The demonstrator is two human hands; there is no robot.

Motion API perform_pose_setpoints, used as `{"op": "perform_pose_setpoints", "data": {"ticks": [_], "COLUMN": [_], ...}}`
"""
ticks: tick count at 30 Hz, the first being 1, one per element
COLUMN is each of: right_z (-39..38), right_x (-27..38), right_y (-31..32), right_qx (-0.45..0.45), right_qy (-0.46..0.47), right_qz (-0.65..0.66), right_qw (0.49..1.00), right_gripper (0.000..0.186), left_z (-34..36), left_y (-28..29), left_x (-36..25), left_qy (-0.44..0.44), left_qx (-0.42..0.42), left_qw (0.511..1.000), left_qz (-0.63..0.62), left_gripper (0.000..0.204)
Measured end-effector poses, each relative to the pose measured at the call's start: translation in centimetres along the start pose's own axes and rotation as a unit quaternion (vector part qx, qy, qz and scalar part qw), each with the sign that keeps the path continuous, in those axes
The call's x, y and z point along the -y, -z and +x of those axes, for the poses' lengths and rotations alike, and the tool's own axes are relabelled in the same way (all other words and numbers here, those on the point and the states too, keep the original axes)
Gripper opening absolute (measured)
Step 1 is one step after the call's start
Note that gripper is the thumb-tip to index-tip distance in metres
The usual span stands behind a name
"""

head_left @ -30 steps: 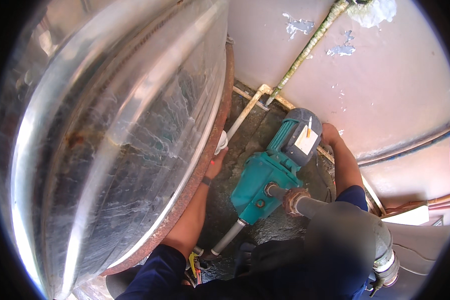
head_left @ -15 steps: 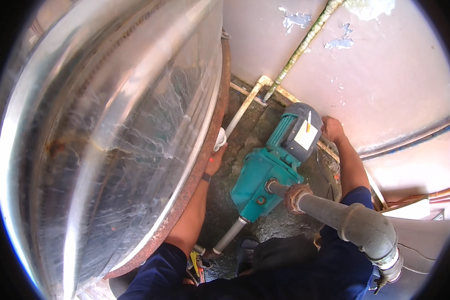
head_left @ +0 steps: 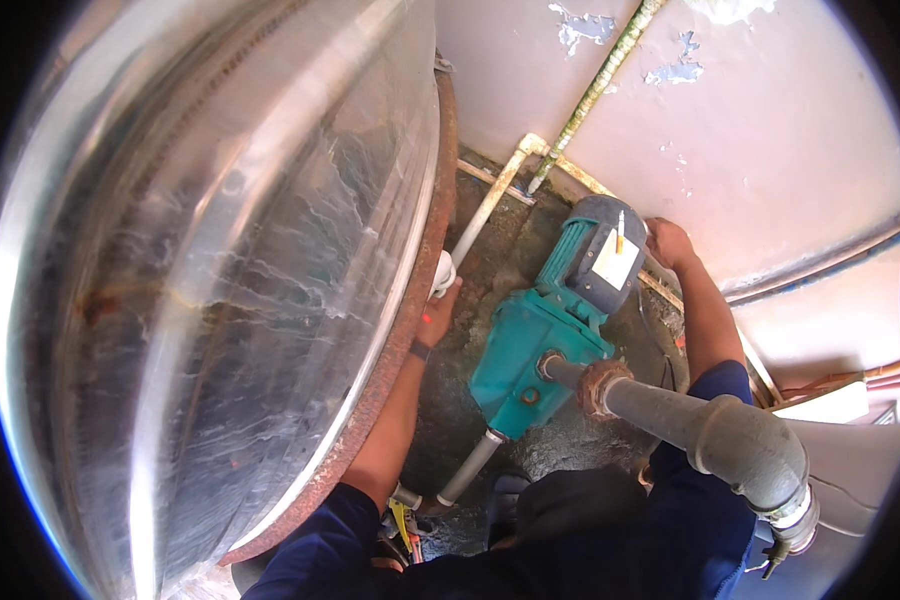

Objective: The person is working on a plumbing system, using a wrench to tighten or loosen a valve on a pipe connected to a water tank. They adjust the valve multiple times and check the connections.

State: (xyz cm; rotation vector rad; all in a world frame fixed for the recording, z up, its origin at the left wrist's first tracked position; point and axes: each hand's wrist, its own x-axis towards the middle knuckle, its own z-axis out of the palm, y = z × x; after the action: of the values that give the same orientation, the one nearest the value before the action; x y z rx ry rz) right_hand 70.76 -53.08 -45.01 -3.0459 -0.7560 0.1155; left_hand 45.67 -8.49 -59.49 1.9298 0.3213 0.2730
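My left hand [head_left: 438, 312] reaches in under the rusty lower rim of a big shiny metal tank [head_left: 270, 270]. Its fingers close around a white pipe fitting [head_left: 443, 274], partly hidden by the rim, at the near end of a pale pipe [head_left: 490, 210]. My right hand [head_left: 668, 245] is at the wall, just beyond the dark end cover of a green water pump [head_left: 542, 350]. Those fingers are curled, and the motor hides their tips, so what they hold, if anything, does not show. A cigarette [head_left: 620, 232] lies on the pump's white label.
A thick grey pipe [head_left: 670, 415] with an elbow runs from the pump across my right arm. A mossy pipe [head_left: 600, 90] follows the peeling wall [head_left: 770, 130]. Yellow-handled tools [head_left: 402, 525] lie by my left sleeve, and a thin grey pipe [head_left: 470, 468] leaves the pump's base.
The view has shifted slightly, moving the pump and pipes a little to the right in the picture. Both hands keep nearly the same places, at the white fitting and beside the motor.
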Motion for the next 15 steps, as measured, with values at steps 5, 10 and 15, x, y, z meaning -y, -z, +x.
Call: {"op": "perform_pose_setpoints", "data": {"ticks": [5, 10, 15], "right_z": [1.0, 1.2, 1.2], "right_x": [-0.1, 0.8, 1.2], "right_y": [-0.1, 0.6, 0.3], "right_qx": [0.064, 0.082, 0.075], "right_qy": [-0.025, -0.052, -0.062], "right_qz": [-0.057, -0.083, -0.086], "right_qw": [0.996, 0.992, 0.992], "right_gripper": [0.031, 0.027, 0.027], "left_z": [0.0, 0.4, 0.9], "left_y": [0.3, 0.2, 0.2], "left_x": [-1.6, -2.2, -1.6], "left_qy": [0.050, 0.112, 0.036], "left_qx": [-0.002, 0.035, 0.012], "left_qw": [0.999, 0.993, 0.999], "left_qz": [-0.008, -0.004, -0.037], "left_gripper": [0.054, 0.057, 0.061]}}
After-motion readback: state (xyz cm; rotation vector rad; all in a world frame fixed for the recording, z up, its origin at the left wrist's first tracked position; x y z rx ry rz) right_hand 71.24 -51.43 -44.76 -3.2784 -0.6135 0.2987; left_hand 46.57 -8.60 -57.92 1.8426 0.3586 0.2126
